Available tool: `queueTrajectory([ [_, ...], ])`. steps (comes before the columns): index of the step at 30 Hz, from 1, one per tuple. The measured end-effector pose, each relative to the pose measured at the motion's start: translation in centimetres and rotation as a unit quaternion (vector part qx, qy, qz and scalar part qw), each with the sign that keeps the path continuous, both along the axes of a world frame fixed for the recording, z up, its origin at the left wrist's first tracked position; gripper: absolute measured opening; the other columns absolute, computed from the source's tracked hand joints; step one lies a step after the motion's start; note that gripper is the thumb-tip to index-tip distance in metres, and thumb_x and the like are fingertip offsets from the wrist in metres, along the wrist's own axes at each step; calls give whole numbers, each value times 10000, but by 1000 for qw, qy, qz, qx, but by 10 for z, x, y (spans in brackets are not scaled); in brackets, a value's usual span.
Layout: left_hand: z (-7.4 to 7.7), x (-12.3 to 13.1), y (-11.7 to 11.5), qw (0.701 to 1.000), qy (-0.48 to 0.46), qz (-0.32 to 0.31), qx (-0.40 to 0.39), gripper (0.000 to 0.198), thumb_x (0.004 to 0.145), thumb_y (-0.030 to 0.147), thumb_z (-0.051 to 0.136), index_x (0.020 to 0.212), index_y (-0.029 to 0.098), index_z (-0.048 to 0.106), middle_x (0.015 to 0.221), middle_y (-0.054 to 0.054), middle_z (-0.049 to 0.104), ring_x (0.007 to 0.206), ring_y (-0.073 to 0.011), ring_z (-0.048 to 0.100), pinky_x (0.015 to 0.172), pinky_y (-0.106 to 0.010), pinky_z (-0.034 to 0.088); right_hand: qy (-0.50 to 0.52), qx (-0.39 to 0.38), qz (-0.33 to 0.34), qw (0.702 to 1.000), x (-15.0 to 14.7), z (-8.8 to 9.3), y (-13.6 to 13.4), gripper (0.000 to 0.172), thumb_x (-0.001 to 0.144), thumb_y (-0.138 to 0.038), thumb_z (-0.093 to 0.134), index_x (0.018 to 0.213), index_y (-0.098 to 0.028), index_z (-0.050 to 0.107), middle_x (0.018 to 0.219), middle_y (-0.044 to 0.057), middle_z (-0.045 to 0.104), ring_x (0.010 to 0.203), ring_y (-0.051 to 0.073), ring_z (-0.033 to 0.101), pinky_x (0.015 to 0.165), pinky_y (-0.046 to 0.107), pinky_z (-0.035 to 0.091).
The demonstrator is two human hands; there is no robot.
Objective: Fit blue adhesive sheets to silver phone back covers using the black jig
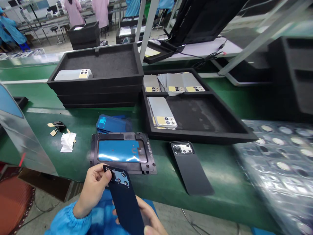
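Observation:
A dark phone back cover [126,199] with a camera cut-out at its upper end is tilted in front of me, over the table's near edge. My left hand [94,184] pinches its upper left corner, thumb by the camera area. My right hand [149,215] grips the lower part from the right side, with some fingers behind it. Just beyond lies a black fixture [151,160] with a blue film-covered panel [118,150] in its recess. Another dark back cover [193,171], fitted with a camera plate, rests on the green table to the right.
Stacked black foam trays [97,93] and a divided tray [195,132] hold silver back covers [162,111]. Blue film sheets [111,123], a binder clip [58,125] and a crumpled tissue [67,142] lie leftward. A clear blister tray [276,163] occupies the right. People work in the background.

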State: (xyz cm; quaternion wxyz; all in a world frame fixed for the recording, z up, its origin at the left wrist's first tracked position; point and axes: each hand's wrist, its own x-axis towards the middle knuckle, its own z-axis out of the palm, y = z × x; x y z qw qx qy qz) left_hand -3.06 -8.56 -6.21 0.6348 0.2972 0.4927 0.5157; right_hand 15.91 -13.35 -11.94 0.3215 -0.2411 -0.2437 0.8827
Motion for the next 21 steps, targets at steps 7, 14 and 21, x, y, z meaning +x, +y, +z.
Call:
queueTrajectory([
  [7, -6, 2, 2, 996, -83, -25, 18, 428, 741, 487, 850, 697, 146, 594, 555, -5, 646, 498, -114, 607, 494, -182, 463, -58, 176, -43, 982, -7, 4, 0, 527, 755, -668, 769, 1013, -236, 614, 1311, 174, 661, 1196, 335, 656, 1030, 437, 504],
  [14, -31, 2, 11, 960, -248, -108, 73, 635, 692, 530, 850, 538, 205, 327, 318, 105, 314, 258, -74, 345, 372, -197, 341, -264, 433, -170, 845, -21, 13, -9, 404, 794, -510, 808, 1029, -225, 644, 1289, 178, 681, 1124, 312, 710, 964, 340, 572],
  [21, -66, -9, 18, 927, -321, -163, 102, 577, 718, 484, 807, 535, 231, 322, 283, 96, 301, 222, -110, 317, 370, -260, 321, -348, 523, -232, 742, -32, 27, -3, 337, 895, -511, 689, 988, -204, 586, 1170, 178, 715, 1002, 263, 752, 869, 277, 610],
])
